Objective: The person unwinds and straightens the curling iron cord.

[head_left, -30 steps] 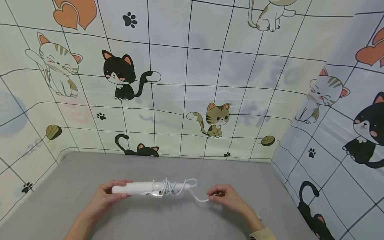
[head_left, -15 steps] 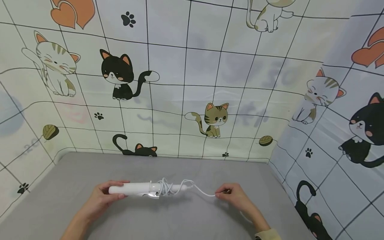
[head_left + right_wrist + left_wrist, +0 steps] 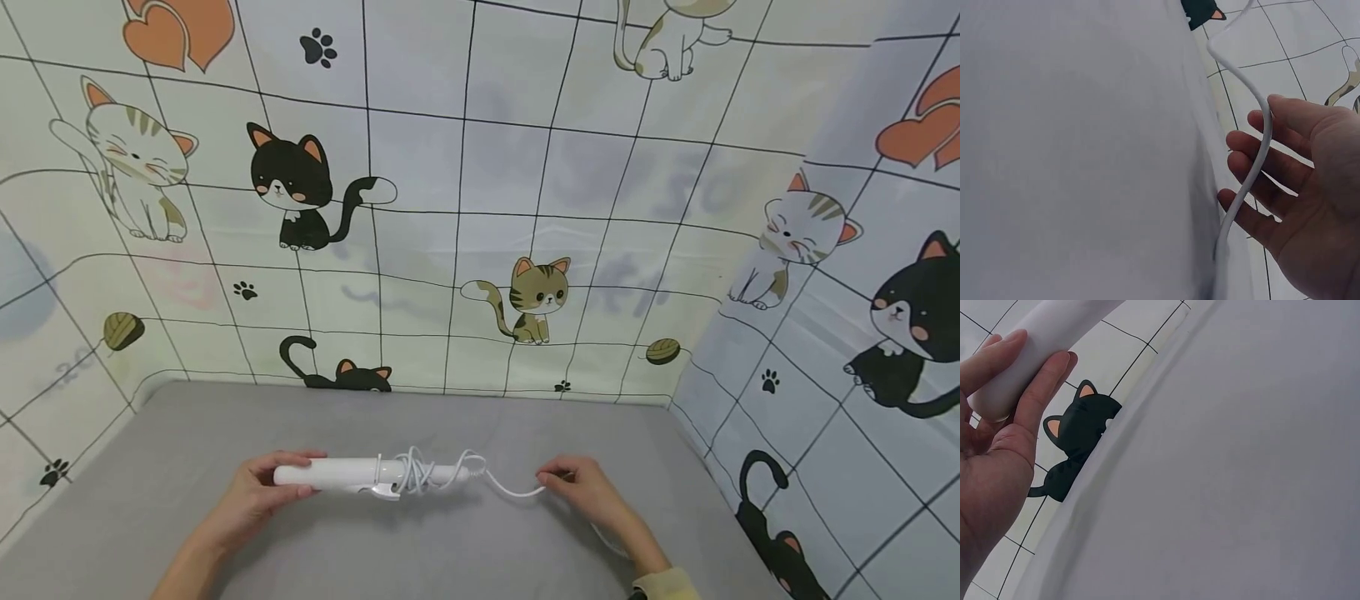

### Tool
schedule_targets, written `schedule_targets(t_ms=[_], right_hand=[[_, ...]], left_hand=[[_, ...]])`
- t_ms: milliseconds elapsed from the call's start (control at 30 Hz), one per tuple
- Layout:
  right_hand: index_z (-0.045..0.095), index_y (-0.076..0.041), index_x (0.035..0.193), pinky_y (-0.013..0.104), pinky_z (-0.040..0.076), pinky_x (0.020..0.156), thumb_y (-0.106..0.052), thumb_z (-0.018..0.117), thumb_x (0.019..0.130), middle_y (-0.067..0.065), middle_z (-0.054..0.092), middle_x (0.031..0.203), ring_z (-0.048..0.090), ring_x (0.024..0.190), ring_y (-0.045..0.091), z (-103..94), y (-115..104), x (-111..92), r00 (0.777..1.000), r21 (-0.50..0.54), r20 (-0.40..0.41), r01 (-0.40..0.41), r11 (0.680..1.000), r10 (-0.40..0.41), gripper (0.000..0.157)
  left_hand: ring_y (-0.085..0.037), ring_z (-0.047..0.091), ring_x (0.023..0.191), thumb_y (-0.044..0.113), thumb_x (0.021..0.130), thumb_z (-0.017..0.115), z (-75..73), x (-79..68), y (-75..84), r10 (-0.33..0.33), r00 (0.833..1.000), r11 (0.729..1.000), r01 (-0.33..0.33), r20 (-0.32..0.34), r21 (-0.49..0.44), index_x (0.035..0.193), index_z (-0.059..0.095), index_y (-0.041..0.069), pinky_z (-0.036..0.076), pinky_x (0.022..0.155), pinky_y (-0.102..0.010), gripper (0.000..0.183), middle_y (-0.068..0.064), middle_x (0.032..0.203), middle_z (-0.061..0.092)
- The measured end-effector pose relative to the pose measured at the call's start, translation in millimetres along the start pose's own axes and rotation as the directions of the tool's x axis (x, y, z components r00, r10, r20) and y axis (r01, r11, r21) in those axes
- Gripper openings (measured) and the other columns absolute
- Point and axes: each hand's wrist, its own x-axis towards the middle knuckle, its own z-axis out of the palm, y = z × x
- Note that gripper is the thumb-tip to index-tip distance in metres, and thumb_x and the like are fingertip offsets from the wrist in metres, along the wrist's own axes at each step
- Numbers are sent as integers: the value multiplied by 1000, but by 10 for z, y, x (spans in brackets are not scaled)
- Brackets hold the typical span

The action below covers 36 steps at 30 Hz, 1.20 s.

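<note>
A white curling iron (image 3: pixel 337 473) lies level over the grey surface in the head view, with its white cord (image 3: pixel 415 472) wound in several loose turns about its right part. My left hand (image 3: pixel 262 492) grips the thick left end; in the left wrist view, thumb and fingers curl round the smooth white barrel (image 3: pixel 1054 337). The cord leaves the tapered right end and sags across to my right hand (image 3: pixel 588 492), which pinches it between thumb and forefinger. In the right wrist view, the cord (image 3: pixel 1265 134) runs down across the other, loosely bent fingers.
A grey cloth-covered surface (image 3: pixel 420 550) lies under both hands. Pale wall sheets (image 3: pixel 420 308) printed with cats and grid lines stand behind and at both sides. Loose cord (image 3: pixel 609 542) trails down beside the right forearm.
My right hand has moved to the right, drawing the stretch of cord between it and the curling iron longer. This stretch sags again slightly now. The left hand keeps its hold.
</note>
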Motion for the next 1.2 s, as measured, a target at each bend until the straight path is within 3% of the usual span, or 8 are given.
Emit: schedule_targets(t_ms=[167, 400, 600, 700, 833, 933, 1100, 1200], right_hand=[[75, -4, 113, 28, 57, 88, -25, 68, 101, 1, 76, 107, 68, 100, 14, 69, -176, 85, 1000, 9, -18, 2, 1000, -1, 26], [64, 11, 126, 27, 60, 87, -14, 62, 103, 19, 72, 116, 70, 104, 24, 259, -406, 253, 995, 209, 66, 57, 976, -72, 33], [63, 10, 128, 28, 57, 92, -10, 61, 103, 21, 71, 118, 67, 110, 30, 469, -521, 351, 990, 210, 50, 118, 971, -131, 31], [58, 15, 131, 30, 59, 92, -5, 56, 105, 28, 67, 121, 66, 112, 37, 551, -564, 371, 984, 288, 64, 139, 947, -164, 32], [43, 21, 139, 32, 57, 96, -7, 44, 110, 39, 58, 129, 62, 119, 42, 640, -620, 383, 977, 447, 128, 96, 889, -169, 40], [39, 21, 142, 37, 57, 99, -15, 36, 114, 40, 55, 133, 62, 120, 34, 699, -638, 386, 976, 520, 176, 21, 854, -131, 46], [47, 19, 138, 49, 61, 89, -23, 32, 115, 29, 63, 126, 65, 109, 22, 756, -638, 362, 978, 562, 203, -77, 824, -48, 50], [50, 19, 136, 45, 62, 84, -21, 33, 114, 28, 64, 124, 65, 107, 21, 763, -619, 344, 979, 580, 199, -89, 810, -35, 48]], left_hand=[[-14, 64, 112, -24, 86, 62, 5, -4, 18, -9, 1000, 1000, 9, 2, 9, 116, 75, 6, 60, 90, -30, 45, -4, 127, 71], [-15, 63, 114, -24, 86, 62, 19, -7, 35, -6, 1000, 1000, 7, 19, -6, 116, 76, 8, 60, 92, -31, 46, -4, 128, 71], [-15, 63, 115, -24, 86, 62, 17, -12, 48, 5, 1000, 1000, -4, 19, -18, 116, 76, 9, 59, 92, -30, 47, -5, 128, 71], [-15, 63, 115, -24, 86, 62, 11, -14, 50, -1, 1000, 1000, 1, 19, -6, 116, 75, 8, 59, 92, -30, 46, -4, 128, 71], [-15, 63, 115, -24, 87, 61, 3, -13, 50, -9, 1000, 1000, 8, 26, 7, 116, 75, 8, 59, 93, -30, 46, -4, 129, 70], [-16, 62, 116, -25, 87, 60, -6, -14, 48, -4, 999, 1000, 5, 34, -4, 116, 75, 9, 59, 93, -32, 47, -4, 129, 70], [-16, 62, 117, -25, 87, 58, -16, -18, 50, 5, 999, 1000, -3, 49, -25, 117, 75, 8, 59, 94, -33, 48, -5, 131, 69], [-16, 61, 117, -25, 87, 59, -22, -26, 53, 2, 999, 1000, -1, 43, -26, 117, 75, 8, 59, 94, -34, 48, -5, 131, 70]])
